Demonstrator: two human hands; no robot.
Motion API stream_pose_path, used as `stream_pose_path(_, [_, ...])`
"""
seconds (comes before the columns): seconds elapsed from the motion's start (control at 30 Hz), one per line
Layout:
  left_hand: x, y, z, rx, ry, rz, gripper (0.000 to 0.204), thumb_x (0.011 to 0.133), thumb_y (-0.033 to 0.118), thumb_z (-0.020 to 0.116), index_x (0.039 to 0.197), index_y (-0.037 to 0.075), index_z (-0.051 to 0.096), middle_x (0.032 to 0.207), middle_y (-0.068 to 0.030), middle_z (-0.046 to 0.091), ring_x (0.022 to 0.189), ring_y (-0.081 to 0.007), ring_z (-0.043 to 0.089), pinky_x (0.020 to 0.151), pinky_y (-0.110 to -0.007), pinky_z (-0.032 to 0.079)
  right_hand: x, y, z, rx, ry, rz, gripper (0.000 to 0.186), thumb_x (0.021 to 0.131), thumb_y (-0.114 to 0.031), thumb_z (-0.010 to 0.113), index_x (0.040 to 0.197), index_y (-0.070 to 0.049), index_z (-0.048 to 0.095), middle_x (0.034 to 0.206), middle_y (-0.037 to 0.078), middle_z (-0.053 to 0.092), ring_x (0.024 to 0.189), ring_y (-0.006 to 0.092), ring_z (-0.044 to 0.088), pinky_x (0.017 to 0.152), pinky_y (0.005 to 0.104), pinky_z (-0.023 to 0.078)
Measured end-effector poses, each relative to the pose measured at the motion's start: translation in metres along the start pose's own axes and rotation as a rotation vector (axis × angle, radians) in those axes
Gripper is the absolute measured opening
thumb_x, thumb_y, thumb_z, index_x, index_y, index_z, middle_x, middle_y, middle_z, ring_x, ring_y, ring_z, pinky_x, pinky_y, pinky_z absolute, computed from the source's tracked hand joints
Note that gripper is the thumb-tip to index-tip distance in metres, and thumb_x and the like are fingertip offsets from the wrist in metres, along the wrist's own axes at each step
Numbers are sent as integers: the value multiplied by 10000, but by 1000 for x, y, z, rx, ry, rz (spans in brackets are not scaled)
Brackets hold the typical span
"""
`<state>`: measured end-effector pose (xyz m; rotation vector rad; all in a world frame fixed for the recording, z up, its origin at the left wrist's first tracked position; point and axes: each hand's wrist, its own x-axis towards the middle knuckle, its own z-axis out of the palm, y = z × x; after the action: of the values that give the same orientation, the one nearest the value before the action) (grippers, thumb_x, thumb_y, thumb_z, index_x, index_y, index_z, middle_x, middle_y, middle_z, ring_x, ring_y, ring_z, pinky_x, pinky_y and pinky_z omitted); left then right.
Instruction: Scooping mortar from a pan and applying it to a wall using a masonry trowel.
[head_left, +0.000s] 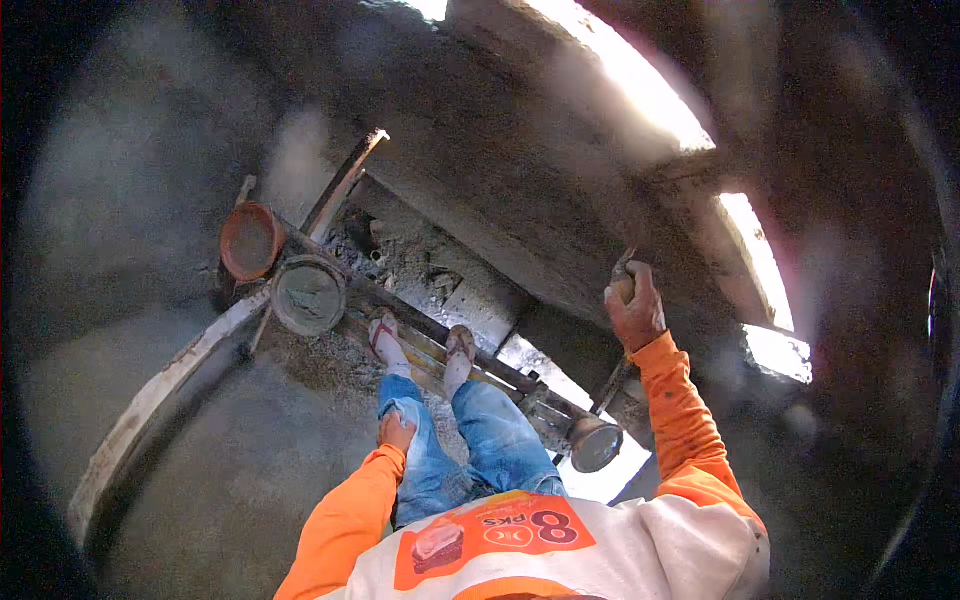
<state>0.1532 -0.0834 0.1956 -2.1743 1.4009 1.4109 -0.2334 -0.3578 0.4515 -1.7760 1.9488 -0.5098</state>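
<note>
- Small hand tool [624, 267], apparently trowel-like: held up at the person's right, in front of the rough grey wall [520, 190]. Contact with the wall cannot be told.
- Right hand [637, 308]: fingers closed around the tool's near end, its thin end projecting past them.
- Handling (judged): light and stiff, not fragile; may turn slippery if wet. Best hold is the near end, with fingers kept back from the thin end.
- Left hand [397, 431]: lowered onto the blue jeans [490, 430], touching the leg; whether the fingers grip cloth cannot be told.
- Underfoot: sandalled feet on narrow boards [425, 326].
- Left of the feet: reddish tub [251, 242] just beside a grey round bucket [309, 296], greyish contents in the latter.
- Right of the feet: another round container [596, 446], near the boards' far end.
- Farther left: long pale pole [165, 388], slanting.
</note>
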Motion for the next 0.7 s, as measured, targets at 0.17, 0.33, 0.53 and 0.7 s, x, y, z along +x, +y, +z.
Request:
stream_pose_path(0.17, [-4,22,-5,19,-42,-61,435,758,321,544,1108,64,518,1164,-167,492,1084,-334,462,907,-427,374,33,-43,32,764,-394,515,241,809,-237,571,932,-47,487,688,32,520,551,100,508,493,254,431])
stream_pose_path(0.33, [-9,26,-4,-12,-51,-99,439,759,322,538,1127,85,509,1172,-161,490,1100,-337,450,909,-444,368,100,-93,86,838,-359,232,265,833,-281,539,828,-17,522,649,19,521,503,96,492,456,247,418])
stream_pose_path(0.53, [-10,19,3,22,-10,-68,420,755,318,537,1101,81,512,1148,-174,496,1080,-346,464,889,-458,379,152,-114,103,752,-309,226,280,834,-276,542,868,2,541,626,35,539,486,123,538,460,272,449])
stream_pose_path(0.7, [-10,21,4,-30,3,-49,421,745,308,540,1097,79,513,1121,-180,508,1068,-351,470,877,-471,383,154,-110,104,764,-321,214,301,847,-288,538,912,5,528,687,44,548,499,114,547,440,269,463])
